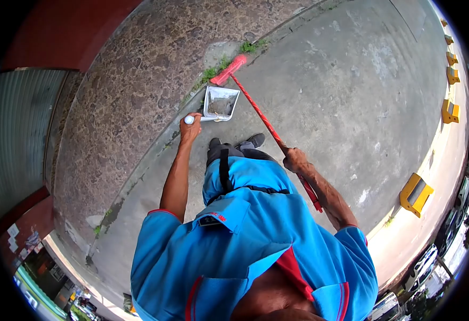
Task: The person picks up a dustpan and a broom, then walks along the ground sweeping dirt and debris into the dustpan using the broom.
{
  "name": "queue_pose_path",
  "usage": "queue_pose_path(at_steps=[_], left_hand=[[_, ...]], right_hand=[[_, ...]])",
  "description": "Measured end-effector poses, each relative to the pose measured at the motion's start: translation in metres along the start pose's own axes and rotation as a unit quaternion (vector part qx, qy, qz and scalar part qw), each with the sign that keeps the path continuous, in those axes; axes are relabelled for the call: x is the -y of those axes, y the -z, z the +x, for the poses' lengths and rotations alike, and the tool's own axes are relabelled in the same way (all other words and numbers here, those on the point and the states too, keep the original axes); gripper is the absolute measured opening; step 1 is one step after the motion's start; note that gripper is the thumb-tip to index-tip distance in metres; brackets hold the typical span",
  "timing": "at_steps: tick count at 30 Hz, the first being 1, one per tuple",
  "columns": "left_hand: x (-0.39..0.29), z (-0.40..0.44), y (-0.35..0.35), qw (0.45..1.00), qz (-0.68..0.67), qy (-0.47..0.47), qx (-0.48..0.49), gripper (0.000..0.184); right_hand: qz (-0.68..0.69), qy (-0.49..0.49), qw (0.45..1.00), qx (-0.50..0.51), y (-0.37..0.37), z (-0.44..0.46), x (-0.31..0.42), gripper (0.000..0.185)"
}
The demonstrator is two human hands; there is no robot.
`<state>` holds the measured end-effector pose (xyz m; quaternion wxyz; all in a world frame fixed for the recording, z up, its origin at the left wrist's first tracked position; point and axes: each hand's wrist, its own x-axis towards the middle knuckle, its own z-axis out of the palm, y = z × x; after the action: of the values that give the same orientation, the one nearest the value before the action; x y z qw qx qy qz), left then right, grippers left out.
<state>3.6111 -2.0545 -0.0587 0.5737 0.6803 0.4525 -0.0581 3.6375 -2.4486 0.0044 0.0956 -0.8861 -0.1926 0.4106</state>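
Note:
My left hand point(191, 127) is closed round the white handle of a dustpan point(207, 101), which is out in front of my feet. Some grey-brown dirt point(222, 105) lies inside the pan. In my right hand point(295, 160) I grip the red shaft of a broom point(257, 109), fingers wrapped about it. The shaft slants forward and left, and its lower end passes back beside my right forearm. The red broom head point(229, 70) rests just beyond the pan's open edge, by the weeds point(211, 74); its bristles are slightly blurred.
Grey concrete point(330, 101) spreads ahead and to the right. Brown patterned paving point(133, 80) borders it on the left, with weeds along the seam. Yellow-and-black blocks point(416, 195) line the right side, with parked cars point(422, 266) beyond. A metal shutter point(20, 134) stands far left.

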Motion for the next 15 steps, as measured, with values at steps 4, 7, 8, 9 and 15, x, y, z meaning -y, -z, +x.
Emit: queue_pose_path(at_steps=[4,7,8,9,15], left_hand=[[0.009,0.007,0.005,0.999,0.034,0.013,0.016,0.02],[0.009,0.009,0.006,0.999,0.043,0.005,0.015,0.02],[0.008,0.007,0.006,0.999,0.04,0.004,0.017,0.02],[0.004,0.01,0.005,0.999,0.035,-0.002,0.019,0.02],[-0.006,0.005,0.004,1.0,0.011,0.007,0.01,0.016]], right_hand=[[-0.047,-0.026,0.998,0.024,-0.026,-0.015,0.008,0.075],[-0.019,-0.006,0.999,0.046,-0.003,-0.043,-0.011,0.078],[-0.02,-0.007,0.999,0.046,0.001,-0.055,-0.012,0.078],[-0.017,-0.01,0.999,0.041,0.006,-0.062,-0.014,0.079],[0.027,-0.007,1.0,-0.003,0.005,-0.048,-0.008,0.08]])
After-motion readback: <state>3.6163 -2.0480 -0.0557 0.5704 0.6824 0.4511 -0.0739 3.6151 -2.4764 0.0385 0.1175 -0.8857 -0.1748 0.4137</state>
